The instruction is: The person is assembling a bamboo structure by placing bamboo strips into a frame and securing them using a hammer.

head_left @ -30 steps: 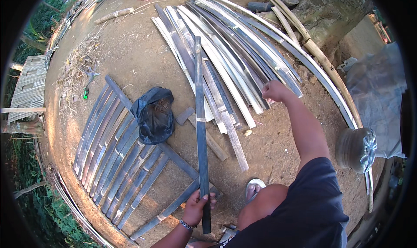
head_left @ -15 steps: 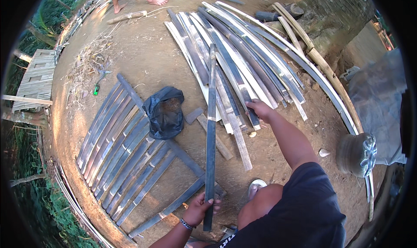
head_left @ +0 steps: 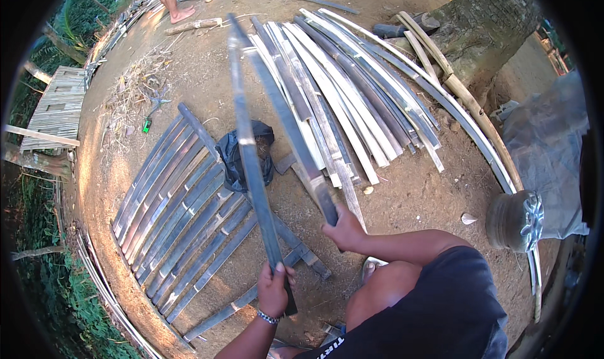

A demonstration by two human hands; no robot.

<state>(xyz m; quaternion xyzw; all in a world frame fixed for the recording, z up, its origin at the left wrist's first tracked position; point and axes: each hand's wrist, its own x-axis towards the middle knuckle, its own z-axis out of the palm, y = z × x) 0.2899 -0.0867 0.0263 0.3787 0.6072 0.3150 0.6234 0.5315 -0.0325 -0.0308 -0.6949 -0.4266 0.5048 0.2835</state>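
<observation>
My left hand [head_left: 275, 290] grips the near end of a long dark bamboo slat [head_left: 251, 157] that points away from me, lifted off the ground. My right hand [head_left: 345, 229] holds the near end of a second dark slat [head_left: 286, 123], which reaches back into the pile of split bamboo slats [head_left: 352, 95] fanned out on the dirt ahead. The two held slats lie side by side, a little apart.
A panel of laid slats on crosspieces [head_left: 182, 201] lies at my left, with a black bag [head_left: 242, 154] at its far edge. A tree trunk [head_left: 484, 25] and a pot-like container [head_left: 519, 220] stand at right. Another person's feet [head_left: 182, 10] are far ahead. A woven bamboo mat [head_left: 53, 110] lies left.
My right hand drew back from the pile toward me, bringing a second slat with it. The left-hand slat swung left and tilted up; my view shifted closer.
</observation>
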